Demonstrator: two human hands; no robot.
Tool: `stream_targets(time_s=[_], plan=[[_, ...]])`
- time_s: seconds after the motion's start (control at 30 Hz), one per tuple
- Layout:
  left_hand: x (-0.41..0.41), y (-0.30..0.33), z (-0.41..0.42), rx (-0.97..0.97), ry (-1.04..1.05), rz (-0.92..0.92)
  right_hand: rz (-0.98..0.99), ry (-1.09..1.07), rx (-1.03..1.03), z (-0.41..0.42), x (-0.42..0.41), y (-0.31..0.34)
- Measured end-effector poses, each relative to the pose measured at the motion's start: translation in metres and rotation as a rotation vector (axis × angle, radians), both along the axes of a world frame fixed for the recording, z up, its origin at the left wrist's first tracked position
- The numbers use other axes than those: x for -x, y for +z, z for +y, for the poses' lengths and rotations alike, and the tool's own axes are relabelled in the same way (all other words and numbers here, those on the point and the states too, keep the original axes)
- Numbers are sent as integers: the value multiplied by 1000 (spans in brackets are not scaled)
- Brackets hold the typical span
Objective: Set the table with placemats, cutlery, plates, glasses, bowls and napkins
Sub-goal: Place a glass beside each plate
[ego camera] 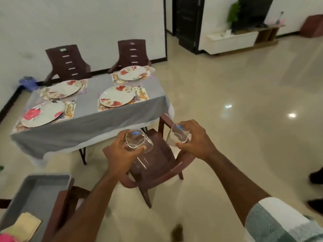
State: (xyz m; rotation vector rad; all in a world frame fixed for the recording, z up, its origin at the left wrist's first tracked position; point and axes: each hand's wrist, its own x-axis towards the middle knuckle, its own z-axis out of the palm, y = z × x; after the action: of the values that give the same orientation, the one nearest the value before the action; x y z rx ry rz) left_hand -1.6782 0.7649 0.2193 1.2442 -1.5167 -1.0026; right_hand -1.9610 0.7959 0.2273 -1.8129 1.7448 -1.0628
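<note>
The table stands far left, its four placemats already bearing flowered plates. Nearer, above a brown chair, the person carries two clear tumblers. Each looks light but rigid, smooth and breakable, best gripped round the side wall. The left hand curls round the left glass; the right hand wraps the right glass.

Ahead and left of the hands, which each hold a glass over a chair, stands the bench bearing four plates on placemats, with two chairs beyond it.
</note>
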Motion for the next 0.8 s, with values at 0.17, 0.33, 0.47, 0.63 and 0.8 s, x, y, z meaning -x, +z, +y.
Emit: stream_targets(time_s=[0.17,0.33,0.47,0.63,0.8], plan=[[68,-13,-61,42,163,-17,-19,60,1,-96,71,-25],[128,-32,-153,-5,269,-40,6,163,-44,-195,121,-39],[173,-37,-224,-20,346,-74,-3,202,-108,-268,162,-43],[212,-49,-295,-48,461,-32,-35,243,-160,-359,190,-52],[250,-72,-356,-58,567,8,-5,400,-180,-461,205,-79]])
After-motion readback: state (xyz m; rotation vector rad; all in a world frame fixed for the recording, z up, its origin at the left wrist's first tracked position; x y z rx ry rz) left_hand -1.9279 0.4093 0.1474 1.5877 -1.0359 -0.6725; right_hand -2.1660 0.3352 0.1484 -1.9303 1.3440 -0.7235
